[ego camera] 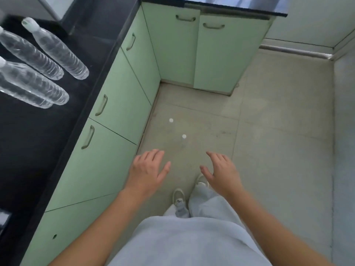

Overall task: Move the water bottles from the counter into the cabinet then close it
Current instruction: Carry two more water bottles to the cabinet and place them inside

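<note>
Several clear plastic water bottles stand on the black counter (44,143) at the upper left: one with a white cap (57,48), one beside it (30,54), and a pair nearer me (34,87). Below the counter runs a row of pale green cabinet doors (115,104), all shut, each with a metal handle (101,105). My left hand (148,169) and my right hand (222,171) hover over the floor in front of me, palms down, fingers spread, holding nothing. Both hands are well away from the bottles and the doors.
A second pair of green cabinet doors (211,50) stands ahead under another black countertop (240,6). Two small white discs (171,120) lie on the beige tiled floor (278,131). My legs and shoes (178,196) show below. A wall runs along the right.
</note>
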The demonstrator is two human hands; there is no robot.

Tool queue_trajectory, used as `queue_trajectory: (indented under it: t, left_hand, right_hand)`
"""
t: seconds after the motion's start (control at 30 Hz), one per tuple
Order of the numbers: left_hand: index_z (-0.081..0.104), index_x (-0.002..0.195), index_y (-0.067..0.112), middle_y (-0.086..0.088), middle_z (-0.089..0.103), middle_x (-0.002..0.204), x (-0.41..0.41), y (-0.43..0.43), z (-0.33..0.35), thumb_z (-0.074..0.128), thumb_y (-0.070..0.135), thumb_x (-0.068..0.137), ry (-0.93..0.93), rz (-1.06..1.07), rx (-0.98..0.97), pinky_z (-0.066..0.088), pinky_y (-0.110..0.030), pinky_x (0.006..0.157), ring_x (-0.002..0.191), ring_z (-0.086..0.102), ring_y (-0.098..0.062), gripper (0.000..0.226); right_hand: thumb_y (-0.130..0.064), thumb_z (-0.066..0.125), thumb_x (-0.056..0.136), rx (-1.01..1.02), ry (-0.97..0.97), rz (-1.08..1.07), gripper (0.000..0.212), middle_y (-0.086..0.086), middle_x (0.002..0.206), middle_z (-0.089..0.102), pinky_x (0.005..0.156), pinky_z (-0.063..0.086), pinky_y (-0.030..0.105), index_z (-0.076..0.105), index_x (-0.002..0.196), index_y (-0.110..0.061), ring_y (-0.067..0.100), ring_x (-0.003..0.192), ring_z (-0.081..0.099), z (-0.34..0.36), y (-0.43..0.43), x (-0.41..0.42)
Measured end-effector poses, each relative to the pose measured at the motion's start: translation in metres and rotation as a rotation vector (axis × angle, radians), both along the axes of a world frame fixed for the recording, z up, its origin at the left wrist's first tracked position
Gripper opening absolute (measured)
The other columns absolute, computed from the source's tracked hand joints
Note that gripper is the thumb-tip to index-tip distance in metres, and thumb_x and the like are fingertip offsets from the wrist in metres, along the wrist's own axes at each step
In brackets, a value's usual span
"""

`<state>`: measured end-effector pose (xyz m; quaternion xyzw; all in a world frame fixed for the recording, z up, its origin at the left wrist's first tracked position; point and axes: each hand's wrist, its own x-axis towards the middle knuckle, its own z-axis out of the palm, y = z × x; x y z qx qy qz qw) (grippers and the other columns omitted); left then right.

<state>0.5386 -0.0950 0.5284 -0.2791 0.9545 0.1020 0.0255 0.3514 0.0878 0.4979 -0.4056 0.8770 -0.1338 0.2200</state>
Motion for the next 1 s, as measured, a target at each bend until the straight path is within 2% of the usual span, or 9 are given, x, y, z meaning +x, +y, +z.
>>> queue_trajectory:
  t: [0.17, 0.37, 0.67, 0.83, 0.9, 1.0]
  left_hand:
    - [0.067, 0.118, 0.006, -0.010, 0.071, 0.114, -0.013, -0.025, -0.033, 0.040, 0.048, 0.096, -0.060, 0.123, 0.048, 0.054, -0.041, 0.079, 0.097, 0.067, -0.031, 0.054]
    - [0.066, 0.119, 0.007, -0.010, 0.071, 0.111, -0.043, -0.058, -0.100, 0.039, 0.048, 0.096, -0.108, 0.175, 0.136, 0.053, -0.042, 0.078, 0.095, 0.067, -0.033, 0.054]
    - [0.061, 0.131, 0.003, -0.018, 0.068, 0.123, -0.103, -0.129, -0.329, 0.031, 0.056, 0.093, -0.070, 0.247, 0.250, 0.051, -0.044, 0.089, 0.109, 0.065, -0.038, 0.072]
    - [0.044, 0.145, 0.006, -0.016, 0.058, 0.138, -0.128, -0.169, -0.463, 0.030, 0.067, 0.084, -0.037, 0.311, 0.322, 0.048, -0.048, 0.098, 0.121, 0.059, -0.035, 0.088]
    - [0.041, 0.146, 0.008, -0.016, 0.058, 0.137, -0.140, -0.187, -0.509, 0.036, 0.068, 0.085, -0.042, 0.289, 0.307, 0.049, -0.049, 0.096, 0.119, 0.060, -0.034, 0.086]
    - [0.041, 0.146, 0.008, -0.016, 0.058, 0.136, -0.160, -0.222, -0.565, 0.057, 0.059, 0.089, -0.021, 0.272, 0.278, 0.050, -0.048, 0.094, 0.119, 0.060, -0.035, 0.078]
  right_hand:
    - [-0.047, 0.052, 0.097, 0.083, -0.081, 0.078, 0.059, 0.005, 0.142, 0.056, 0.108, 0.035, 0.033, 0.046, 0.146, -0.013, 0.024, 0.132, 0.047, -0.050, -0.049, -0.038]
    - [-0.047, 0.052, 0.097, 0.176, -0.170, 0.031, 0.059, 0.008, 0.140, 0.056, 0.106, 0.039, 0.038, 0.045, 0.145, -0.013, 0.028, 0.130, 0.048, -0.118, -0.089, -0.068]
    - [-0.041, 0.055, 0.095, 0.154, -0.279, -0.109, 0.060, 0.008, 0.142, 0.055, 0.109, 0.038, 0.040, 0.042, 0.147, -0.013, 0.028, 0.131, 0.046, -0.327, -0.145, -0.085]
    - [-0.044, 0.064, 0.090, 0.062, -0.317, -0.204, 0.074, 0.005, 0.148, 0.048, 0.109, 0.036, 0.038, 0.034, 0.151, -0.013, 0.026, 0.136, 0.042, -0.456, -0.174, -0.093]
    - [-0.047, 0.067, 0.087, 0.045, -0.332, -0.207, 0.081, 0.003, 0.149, 0.047, 0.107, 0.037, 0.038, 0.031, 0.152, -0.015, 0.025, 0.136, 0.042, -0.500, -0.184, -0.096]
    - [-0.050, 0.072, 0.083, 0.018, -0.349, -0.173, 0.090, -0.001, 0.152, 0.043, 0.109, 0.035, 0.036, 0.027, 0.154, -0.018, 0.022, 0.138, 0.038, -0.552, -0.199, -0.103]
